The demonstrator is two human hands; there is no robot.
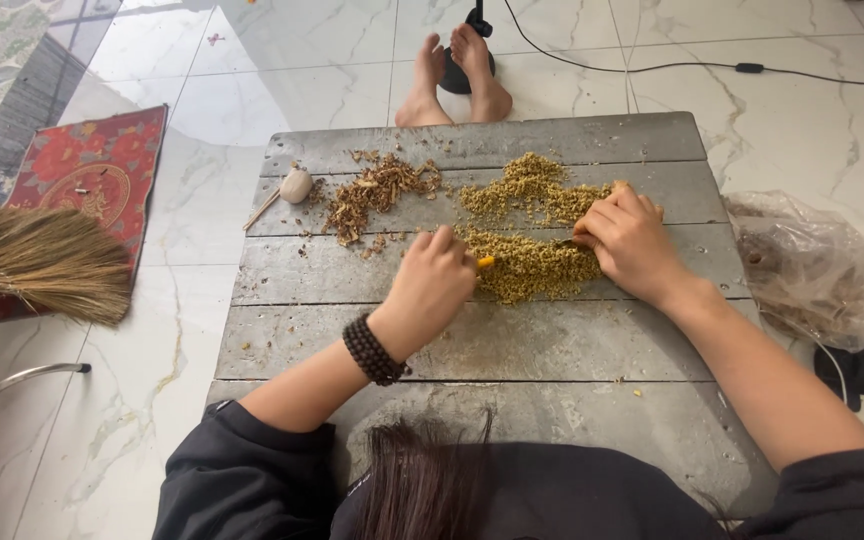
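A: Nearest to the camera, what are the hands doing on the grey wooden board (512, 350)?

B: The left hand (432, 285) is curled closed around a small yellow-orange tool (486, 262); only its tip shows beside the fingers. This tip touches the near edge of the yellow-green heap (532, 265) of small plant pieces. The right hand (632, 240) lies on the right side of the same heap, fingers bent and pressing down on the pieces. Whether it pinches something, I cannot tell.

A: So which step is it?

B: I judge it is sorting or picking through the heap. A next move would need a careful, small motion of the tool, so that the pieces do not scatter.

A: And farther away?

B: A brown pile of husks (377, 195) lies to the left, apart from the green material. Beside it there is a pale bulb with a stick (292, 187). Beyond the board, another person's bare feet (452, 75) rest on the tiled floor.
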